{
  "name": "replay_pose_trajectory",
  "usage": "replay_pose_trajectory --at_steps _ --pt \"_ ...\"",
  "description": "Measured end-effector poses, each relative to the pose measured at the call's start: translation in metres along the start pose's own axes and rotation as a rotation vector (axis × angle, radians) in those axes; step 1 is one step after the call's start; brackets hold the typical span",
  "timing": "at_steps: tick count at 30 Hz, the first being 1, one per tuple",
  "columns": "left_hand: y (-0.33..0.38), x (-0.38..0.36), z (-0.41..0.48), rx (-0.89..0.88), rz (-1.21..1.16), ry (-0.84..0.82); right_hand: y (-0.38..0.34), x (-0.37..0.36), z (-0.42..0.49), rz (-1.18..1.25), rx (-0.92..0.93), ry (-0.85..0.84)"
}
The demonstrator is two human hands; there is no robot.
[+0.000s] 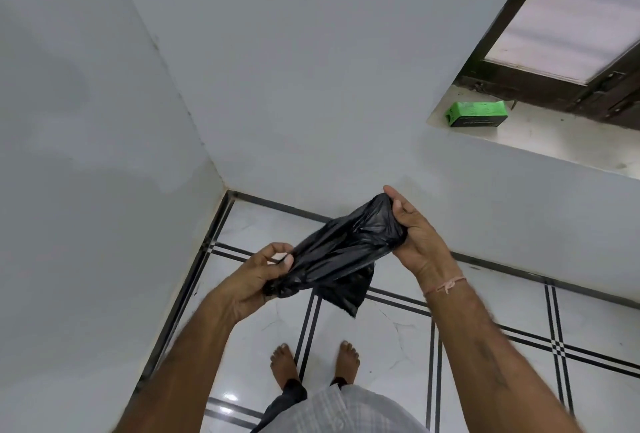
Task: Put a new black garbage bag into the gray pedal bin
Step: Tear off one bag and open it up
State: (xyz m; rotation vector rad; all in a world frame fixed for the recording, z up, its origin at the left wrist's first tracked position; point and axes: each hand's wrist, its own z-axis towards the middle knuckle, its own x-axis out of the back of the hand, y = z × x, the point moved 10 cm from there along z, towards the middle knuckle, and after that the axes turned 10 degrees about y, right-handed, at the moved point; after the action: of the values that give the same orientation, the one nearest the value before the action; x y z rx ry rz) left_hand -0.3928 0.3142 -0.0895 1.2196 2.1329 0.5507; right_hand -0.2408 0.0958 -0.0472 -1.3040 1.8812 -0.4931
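You hold a crumpled black garbage bag (341, 252) stretched between both hands at chest height, your left hand (258, 276) closed around one bunched end and your right hand (414, 235) pinching the other. The gray pedal bin is out of view. Pulling hard could tear the thin plastic before its mouth opens.

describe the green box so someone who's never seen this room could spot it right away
Look to the window at the upper right with its dark frame. On the pale sill below it lies the green box, on its side, the only brightly coloured thing there.
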Motion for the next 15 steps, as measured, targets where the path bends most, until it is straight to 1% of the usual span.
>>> replay_pose_trajectory --at_steps 2,3,5,7,9,10,11,13,14,15 --pt "-0.01 0.007 0.0 0.068 -0.036 0.007 -0.006 0.003 0.004 -0.059 0.06 -0.002" --pt "-0.012 0.013 0.001 0.085 -0.083 0.041 -0.008 0.006 0.005 -0.115 0.099 -0.004" --pt "-0.006 0.022 0.003 0.085 -0.279 0.131 -0.008 0.008 0.003 -0.267 0.183 -0.003" --pt "0.004 0.029 0.006 0.065 -0.546 0.237 0.001 0.009 0.001 -0.404 0.236 -0.018" --pt "0.016 0.035 0.008 0.04 -0.756 0.35 0.013 0.017 0.001 -0.41 0.226 0.009" --pt "0.023 0.034 0.008 0.023 -0.806 0.369 0.017 0.022 0.001 -0.378 0.208 0.042" --pt "0.029 0.033 0.007 -0.005 -0.819 0.36 0.022 0.027 0.002 -0.343 0.183 0.07" --pt "0.041 0.03 0.005 -0.085 -0.75 0.285 0.029 0.037 0.006 -0.262 0.124 0.122" --pt "0.044 0.026 0.003 -0.125 -0.667 0.235 0.03 0.042 0.008 -0.223 0.102 0.146" --pt "0.04 0.024 0.004 -0.14 -0.528 0.199 0.03 0.047 0.011 -0.197 0.09 0.176"
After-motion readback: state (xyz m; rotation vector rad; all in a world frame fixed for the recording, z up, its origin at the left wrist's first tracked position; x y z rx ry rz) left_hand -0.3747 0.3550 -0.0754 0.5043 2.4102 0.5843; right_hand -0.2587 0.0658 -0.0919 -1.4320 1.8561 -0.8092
